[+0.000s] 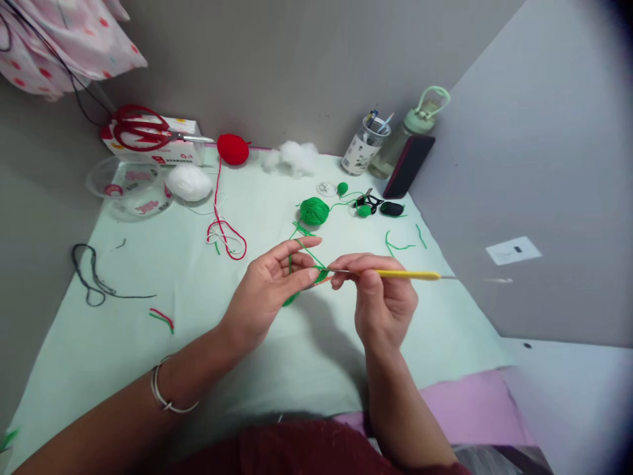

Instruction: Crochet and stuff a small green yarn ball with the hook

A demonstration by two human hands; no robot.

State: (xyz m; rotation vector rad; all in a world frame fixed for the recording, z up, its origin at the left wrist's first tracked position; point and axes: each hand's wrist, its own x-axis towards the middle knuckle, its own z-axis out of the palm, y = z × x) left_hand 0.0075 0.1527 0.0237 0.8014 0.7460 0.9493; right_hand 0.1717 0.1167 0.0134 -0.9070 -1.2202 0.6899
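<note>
Between thumb and fingers, my left hand (270,287) pinches a small green crocheted piece (321,273), with green yarn looped over its raised index finger. My right hand (383,297) grips a crochet hook with a yellow handle (408,274); the hook's thin metal tip touches the green piece. Just behind my hands lies a green yarn ball (314,212). A bit of green (289,299) shows below my left fingers, and a short orange strand is beside the piece. The far side of the piece is hidden by my fingers.
Red scissors (141,128) rest on a box at the back left, near clear plastic containers, a white yarn ball (189,183) and a red ball (233,150). White stuffing (291,158), a pen jar (364,146), a bottle (403,135) and a dark phone-like object (409,166) stand along the back.
</note>
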